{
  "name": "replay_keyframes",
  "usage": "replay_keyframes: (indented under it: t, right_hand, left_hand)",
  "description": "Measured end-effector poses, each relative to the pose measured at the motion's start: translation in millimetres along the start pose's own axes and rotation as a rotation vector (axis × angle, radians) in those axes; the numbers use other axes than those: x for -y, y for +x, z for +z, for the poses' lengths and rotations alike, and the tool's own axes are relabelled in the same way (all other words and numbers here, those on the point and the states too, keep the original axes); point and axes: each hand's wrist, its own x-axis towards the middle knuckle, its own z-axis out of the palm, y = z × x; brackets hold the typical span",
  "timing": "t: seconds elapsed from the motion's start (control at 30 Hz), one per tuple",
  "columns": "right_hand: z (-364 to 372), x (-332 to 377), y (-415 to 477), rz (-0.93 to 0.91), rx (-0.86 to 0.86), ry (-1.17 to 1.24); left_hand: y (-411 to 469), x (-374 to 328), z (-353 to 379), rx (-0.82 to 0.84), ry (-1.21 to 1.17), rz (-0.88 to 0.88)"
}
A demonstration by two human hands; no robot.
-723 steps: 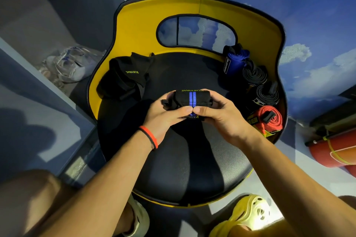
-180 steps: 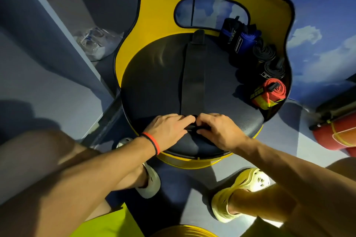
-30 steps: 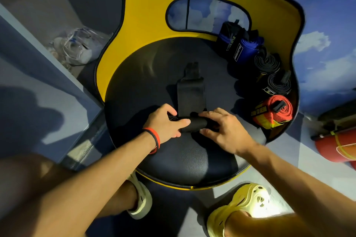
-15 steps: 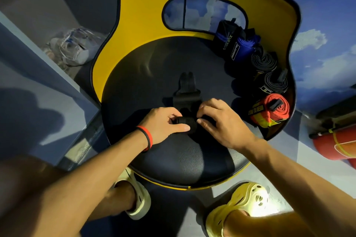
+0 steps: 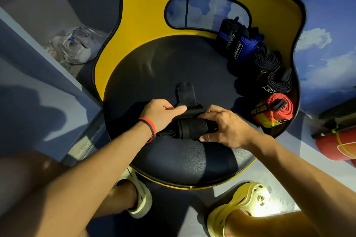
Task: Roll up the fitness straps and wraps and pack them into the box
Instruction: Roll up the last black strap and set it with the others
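A black wrap [image 5: 192, 128] lies almost fully rolled on the black seat of a yellow-backed chair [image 5: 154, 25]. Its short flat tail [image 5: 185, 94] points away from me. My left hand [image 5: 161, 113] holds the roll's left side, thumb stretched over the top. My right hand [image 5: 225, 127] grips the roll's right end, fingers curled round it. Several finished rolls line the seat's right rim: a black-and-blue wrap [image 5: 230, 37], a blue roll [image 5: 248, 45], two black coils [image 5: 266, 62] [image 5: 279, 82] and a red-and-yellow strap [image 5: 273, 110].
A grey wall panel [image 5: 38, 92] stands to the left. Clear plastic bags [image 5: 77, 44] lie on the floor at the back left. Red rolled mats [image 5: 339, 144] lie on the right. My feet in pale clogs [image 5: 248, 200] are below the seat. No box is in view.
Over the last second the roll has grown thicker and the flat tail shorter. Both hands have shifted slightly away from me with the roll.
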Motion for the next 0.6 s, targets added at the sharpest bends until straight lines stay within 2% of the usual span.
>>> replay_keyframes:
  t: [0.23, 0.33, 0.43, 0.5, 0.53, 0.6]
  right_hand:
    - [-6, 5, -2, -0.03, 0.062, 0.023]
    - [-6, 7, -2, -0.007, 0.077, 0.038]
    - [-8, 6, -2, 0.025, 0.082, 0.08]
    - [-8, 7, -1, 0.032, 0.078, 0.082]
    - [-8, 8, -1, 0.028, 0.074, 0.065]
    - [-6, 9, -1, 0.024, 0.072, 0.029]
  left_hand:
    - [3, -9, 2, 0.132, -0.458, -0.306]
    - [1, -10, 10, 0.029, -0.501, -0.242]
    - [-4, -11, 19, -0.1, -0.493, 0.014]
    - [-5, -9, 24, -0.119, -0.462, 0.086]
    - [-4, -9, 24, -0.107, -0.515, 0.044]
    - [0, -14, 20, -0.036, -0.721, -0.18]
